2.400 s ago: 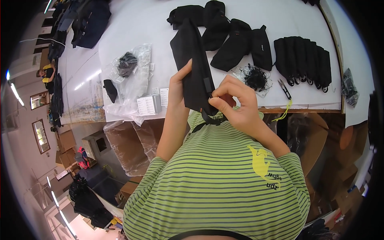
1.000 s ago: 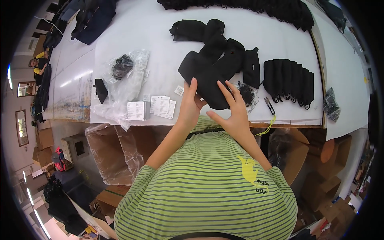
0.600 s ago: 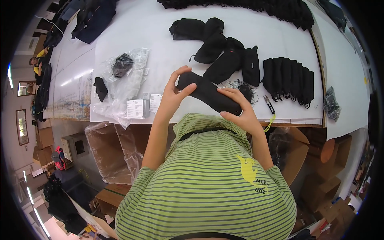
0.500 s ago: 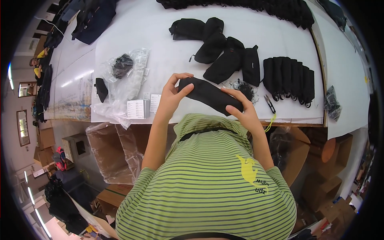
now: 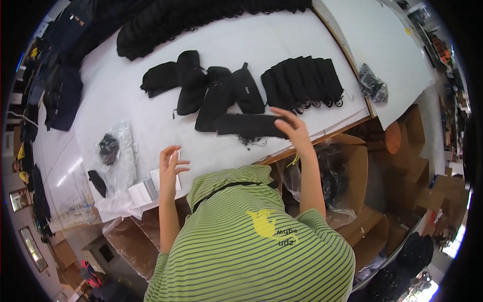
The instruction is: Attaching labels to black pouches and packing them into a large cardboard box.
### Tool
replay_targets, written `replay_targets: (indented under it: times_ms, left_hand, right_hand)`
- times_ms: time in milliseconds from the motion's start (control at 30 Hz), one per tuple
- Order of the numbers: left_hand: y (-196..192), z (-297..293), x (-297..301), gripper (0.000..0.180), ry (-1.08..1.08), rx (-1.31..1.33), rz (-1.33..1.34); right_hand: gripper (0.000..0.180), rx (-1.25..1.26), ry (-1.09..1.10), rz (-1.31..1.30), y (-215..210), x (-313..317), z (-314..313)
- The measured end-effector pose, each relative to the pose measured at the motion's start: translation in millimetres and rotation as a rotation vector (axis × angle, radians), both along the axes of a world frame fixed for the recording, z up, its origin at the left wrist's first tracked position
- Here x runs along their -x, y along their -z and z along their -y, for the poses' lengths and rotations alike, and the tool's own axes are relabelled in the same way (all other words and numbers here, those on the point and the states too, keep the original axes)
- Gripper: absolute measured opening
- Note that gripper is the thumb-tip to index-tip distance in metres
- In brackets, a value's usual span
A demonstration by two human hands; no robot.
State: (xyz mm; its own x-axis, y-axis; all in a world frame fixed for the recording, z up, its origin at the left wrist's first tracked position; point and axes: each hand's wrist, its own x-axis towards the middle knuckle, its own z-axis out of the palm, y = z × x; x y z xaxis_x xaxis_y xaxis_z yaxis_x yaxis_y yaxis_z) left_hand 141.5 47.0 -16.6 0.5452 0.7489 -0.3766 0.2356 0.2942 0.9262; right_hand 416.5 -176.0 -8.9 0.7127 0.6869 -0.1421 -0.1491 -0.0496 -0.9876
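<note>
My right hand (image 5: pixel 298 135) grips the right end of a long black fabric pouch (image 5: pixel 246 125), its thumb on the cloth. The pouch lies level above the table's near edge, overlapping a heap of loose black thread (image 5: pixel 251 142) and touching or covering a pouch behind it. To the left, my left hand (image 5: pixel 171 163) is off the pouch, fingers apart and holding nothing, near small white printed cards (image 5: pixel 142 194). Beyond are several loose black pouches (image 5: pixel 191 95). A tight row of black pouches (image 5: pixel 304 80) lies at the right. The snips are hidden; their yellow-green cord (image 5: pixel 293 161) shows.
Clear plastic bags (image 5: pixel 123 161) lie left on the white table (image 5: pixel 136 108). A long black pile (image 5: pixel 201 22) runs along the far side, with dark bags (image 5: pixel 63 93) far left. A plastic-wrapped bundle (image 5: pixel 373 85) sits right. Open cardboard boxes (image 5: pixel 354 173) stand below the edge.
My left hand has let go of the pouch and moved left. My right hand has carried it toward the loose pouches. The view has turned to the right.
</note>
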Motion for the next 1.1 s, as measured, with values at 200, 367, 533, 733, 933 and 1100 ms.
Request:
replay_targets:
  times_ms: [200,367,533,733,933,1100]
  left_hand:
    - [82.4,-22.9,42.7,0.055,-0.138,-0.039,-0.286]
    - [86.0,-16.9,24.6,0.055,-0.127,-0.051,-0.337]
    - [78.1,7.7,-83.3,0.03,0.488,0.008,-0.09]
    - [83.4,74.9,-251.6,0.079,0.814,-0.131,-0.106]
    - [142.2,86.9,-314.6,0.085,0.419,0.372,0.006]
    - [125.3,78.6,-342.9,0.09,0.558,0.383,0.09]
  right_hand:
    - [0.034,-0.187,0.886,0.052,43.1,-163.6,102.2]
    - [0.052,0.022,1.113,0.122,67.6,-250.7,148.8]
    - [0.053,0.366,0.808,0.099,117.9,-305.1,144.3]
    - [0.062,0.323,0.705,-0.223,115.5,-296.7,125.0]
    - [0.062,0.476,0.64,-0.27,99.0,-287.8,120.5]
    - [0.065,0.306,0.599,-0.397,91.2,-252.8,100.5]
